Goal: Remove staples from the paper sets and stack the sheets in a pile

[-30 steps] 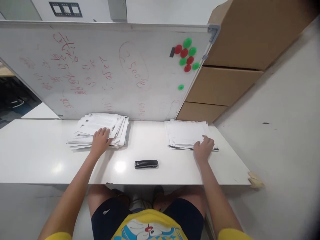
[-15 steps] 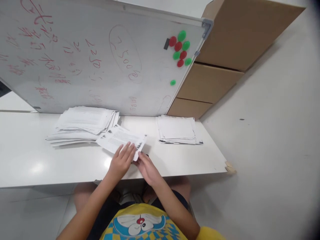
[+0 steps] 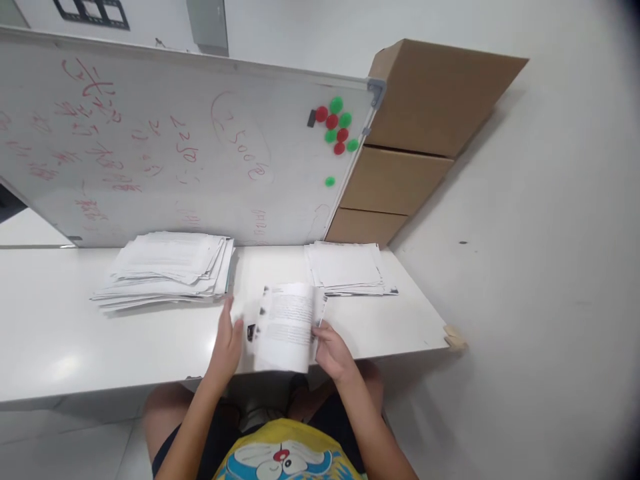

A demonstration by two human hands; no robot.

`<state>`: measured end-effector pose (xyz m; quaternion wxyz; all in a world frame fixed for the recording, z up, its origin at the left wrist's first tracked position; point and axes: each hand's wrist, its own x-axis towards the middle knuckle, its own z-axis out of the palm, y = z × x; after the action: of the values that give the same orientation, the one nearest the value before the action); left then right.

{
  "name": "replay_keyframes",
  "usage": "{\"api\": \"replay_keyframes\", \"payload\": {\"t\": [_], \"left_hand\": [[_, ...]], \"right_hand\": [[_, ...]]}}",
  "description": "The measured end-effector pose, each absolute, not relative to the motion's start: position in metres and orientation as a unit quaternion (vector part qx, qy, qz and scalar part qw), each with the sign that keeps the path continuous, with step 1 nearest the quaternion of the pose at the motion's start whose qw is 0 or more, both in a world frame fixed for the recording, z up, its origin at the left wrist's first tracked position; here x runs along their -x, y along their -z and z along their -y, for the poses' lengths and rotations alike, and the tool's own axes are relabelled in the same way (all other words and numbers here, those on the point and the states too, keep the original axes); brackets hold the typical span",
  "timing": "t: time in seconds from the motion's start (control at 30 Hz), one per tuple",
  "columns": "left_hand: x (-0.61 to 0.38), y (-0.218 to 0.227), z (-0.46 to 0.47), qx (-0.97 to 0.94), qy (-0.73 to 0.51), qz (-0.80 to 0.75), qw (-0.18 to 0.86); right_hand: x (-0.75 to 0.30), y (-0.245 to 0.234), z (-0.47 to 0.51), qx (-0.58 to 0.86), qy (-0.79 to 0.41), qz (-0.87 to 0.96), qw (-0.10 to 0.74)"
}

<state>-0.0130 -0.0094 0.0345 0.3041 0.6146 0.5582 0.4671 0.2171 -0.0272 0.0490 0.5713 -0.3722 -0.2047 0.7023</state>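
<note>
Printed sheets of paper [image 3: 286, 327] are held over the table's front edge, their left part curling and a second sheet showing behind on the right. My right hand [image 3: 336, 351] pinches them at the right edge between thumb and fingers. To their left, my left hand [image 3: 227, 343] is off the sheets, thumb and fingers apart, with nothing in it. A small black object [image 3: 251, 333] lies between my left hand and the sheets; its kind is unclear. A tall, uneven stack of papers [image 3: 165, 267] rests beyond my left hand. Farther right is a lower stack of papers [image 3: 345, 267].
A whiteboard [image 3: 200, 180] with red writing stands along the back of the white table [image 3: 165, 347]. Red and green round magnets [image 3: 336, 127] cling to its right end. Cardboard boxes [image 3: 400, 177] rise at the back right, beside a bare wall [image 3: 525, 280].
The sheets have moved right and toward me, away from the tall stack. My left hand has let go of them and shifted left. My right hand has moved right, still gripping their edge.
</note>
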Motion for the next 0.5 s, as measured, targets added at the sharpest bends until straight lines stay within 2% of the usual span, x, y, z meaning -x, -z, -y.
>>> {"api": "replay_keyframes", "payload": {"t": [0.13,0.27,0.37,0.5], "left_hand": [[0.002,-0.064,-0.007,-0.556,-0.368,-0.46,0.586],[-0.018,-0.083,-0.007,-0.49,-0.304,-0.333,0.746],[-0.03,-0.078,-0.005,-0.397,-0.35,-0.353,0.772],[-0.033,-0.069,-0.006,-0.366,-0.418,-0.44,0.705]], "right_hand": [[-0.23,-0.069,0.036,0.314,-0.759,0.262,0.506],[-0.243,-0.086,0.035,0.326,-0.731,0.312,0.512],[-0.257,-0.088,0.032,0.383,-0.655,0.336,0.558],[-0.276,-0.073,0.038,0.439,-0.575,0.34,0.601]]}}
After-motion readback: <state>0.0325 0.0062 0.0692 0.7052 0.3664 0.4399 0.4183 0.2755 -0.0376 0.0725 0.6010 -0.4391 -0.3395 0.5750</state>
